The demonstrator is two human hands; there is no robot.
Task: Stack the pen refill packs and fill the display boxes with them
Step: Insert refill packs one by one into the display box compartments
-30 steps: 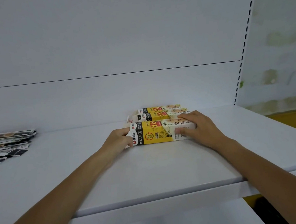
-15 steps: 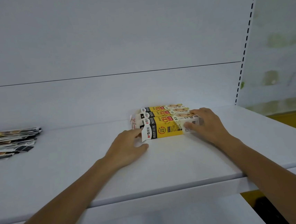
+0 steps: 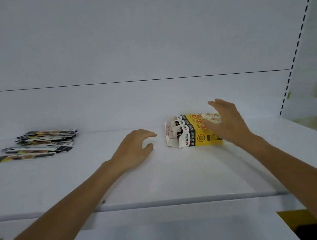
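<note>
Refill packs point(image 3: 40, 144) lie in a loose, fanned pile at the far left of the white shelf point(image 3: 159, 177), well apart from both hands. They look like thin, flat sleeves. I judge them light, floppy and glossy enough to slide off one another. A stack would need squaring along its long edges, then a pinch across the middle, thumb on top and fingers beneath, not a lift by one end.

Three yellow display boxes point(image 3: 197, 133) lie side by side, touching, right of centre on the far part of the shelf. Their white end flaps point(image 3: 172, 138) are open and face left. Whether anything is inside cannot be told. They seem to be thin card, light and easy to crush or to push along the smooth shelf. One hand should therefore steady a box by its long sides while the other feeds packs in through the open end.

The left hand point(image 3: 135, 149) rests on the shelf just left of the flaps, fingers loosely curled, holding nothing. The right hand point(image 3: 229, 122) hovers over the right end of the boxes, blurred, fingers spread and straight, holding nothing; whether it touches the card cannot be told
</note>
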